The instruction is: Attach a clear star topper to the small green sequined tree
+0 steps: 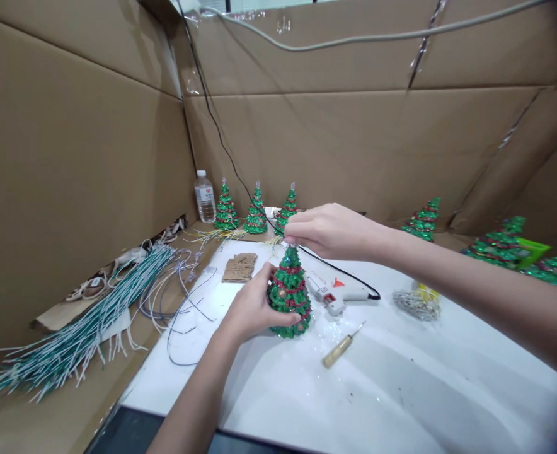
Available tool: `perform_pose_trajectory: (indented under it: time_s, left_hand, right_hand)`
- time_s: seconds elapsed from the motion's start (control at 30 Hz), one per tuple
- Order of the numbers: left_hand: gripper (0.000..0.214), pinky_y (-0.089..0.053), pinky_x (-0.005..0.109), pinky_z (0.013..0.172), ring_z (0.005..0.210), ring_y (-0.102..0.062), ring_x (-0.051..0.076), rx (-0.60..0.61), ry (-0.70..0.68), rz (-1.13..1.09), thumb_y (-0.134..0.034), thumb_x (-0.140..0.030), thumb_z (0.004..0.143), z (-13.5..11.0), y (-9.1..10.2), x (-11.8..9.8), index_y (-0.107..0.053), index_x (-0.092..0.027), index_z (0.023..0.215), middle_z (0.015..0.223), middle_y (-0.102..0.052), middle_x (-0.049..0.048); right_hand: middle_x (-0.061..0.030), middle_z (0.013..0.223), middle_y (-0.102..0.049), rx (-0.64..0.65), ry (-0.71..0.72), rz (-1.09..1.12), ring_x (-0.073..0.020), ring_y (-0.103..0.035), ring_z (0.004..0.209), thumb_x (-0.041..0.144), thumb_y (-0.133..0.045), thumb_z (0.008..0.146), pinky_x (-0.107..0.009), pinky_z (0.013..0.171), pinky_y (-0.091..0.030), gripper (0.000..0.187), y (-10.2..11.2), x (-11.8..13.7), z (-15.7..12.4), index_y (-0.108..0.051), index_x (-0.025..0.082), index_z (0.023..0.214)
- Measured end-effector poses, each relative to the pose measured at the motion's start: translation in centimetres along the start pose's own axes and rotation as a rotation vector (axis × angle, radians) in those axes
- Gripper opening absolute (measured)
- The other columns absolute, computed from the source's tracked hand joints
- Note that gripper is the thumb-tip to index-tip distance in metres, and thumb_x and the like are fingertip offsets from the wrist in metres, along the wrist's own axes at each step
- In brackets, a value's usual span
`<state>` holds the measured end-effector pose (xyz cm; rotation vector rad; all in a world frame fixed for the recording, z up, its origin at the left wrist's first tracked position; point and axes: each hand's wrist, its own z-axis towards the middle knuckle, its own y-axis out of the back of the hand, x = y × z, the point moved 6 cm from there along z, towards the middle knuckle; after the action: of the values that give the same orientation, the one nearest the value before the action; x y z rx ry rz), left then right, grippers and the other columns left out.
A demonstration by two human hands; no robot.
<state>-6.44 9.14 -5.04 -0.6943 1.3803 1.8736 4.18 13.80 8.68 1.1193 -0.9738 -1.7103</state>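
A small green tinsel Christmas tree (288, 291) with red garland stands on the white table (392, 391). My left hand (250, 309) is wrapped round its lower left side, thumb across the front. My right hand (328, 230) hovers over the tree's tip with fingers pinched together; what they pinch is too small to make out. A white glue gun (330, 293) with a black cord lies just right of the tree. A wooden-handled awl (341, 347) lies in front of it.
Three finished trees (256, 211) and a water bottle (205, 197) stand at the back. More trees (500, 243) line the right. A bundle of green and white wires (80, 328) lies left, a cardboard piece (239, 267) and silver bits (413, 302) nearby. Cardboard walls surround everything.
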Motion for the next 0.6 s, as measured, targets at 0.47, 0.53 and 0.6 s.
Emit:
perform_pose_trajectory:
  time_s: [0.47, 0.53, 0.6]
  left_hand:
    - [0.066, -0.046, 0.032, 0.074, 0.093, -0.059, 0.026, 0.011, -0.011, 0.003, -0.079, -0.045, 0.055, 0.06, -0.04, -0.17, -0.045, -0.023, 0.108, 0.104, -0.062, 0.0048]
    - [0.064, -0.046, 0.033, 0.074, 0.091, -0.059, 0.026, 0.018, -0.009, -0.011, -0.079, -0.044, 0.056, -0.02, -0.07, -0.18, -0.045, -0.023, 0.106, 0.101, -0.062, 0.0041]
    - [0.062, -0.046, 0.033, 0.072, 0.089, -0.060, 0.025, 0.015, 0.005, -0.018, -0.078, -0.044, 0.056, -0.12, -0.04, -0.21, -0.046, -0.023, 0.105, 0.098, -0.063, 0.0038]
  right_hand:
    - [0.0001, 0.069, -0.052, 0.111, -0.117, 0.147, -0.0092, -0.041, 0.062, 0.034, -0.036, 0.094, -0.026, 0.059, -0.027, 0.029, 0.20, -0.40, 0.00, -0.043, 0.018, 0.071]
    - [-0.0011, 0.073, -0.055, 0.156, -0.084, 0.130, -0.0104, -0.044, 0.065, 0.036, -0.037, 0.094, -0.026, 0.061, -0.028, 0.028, 0.24, -0.18, 0.11, -0.047, 0.018, 0.075]
    - [-0.0024, 0.073, -0.057, 0.178, -0.075, 0.103, -0.0115, -0.045, 0.065, 0.037, -0.037, 0.093, -0.027, 0.060, -0.029, 0.028, 0.27, -0.08, 0.29, -0.050, 0.019, 0.076]
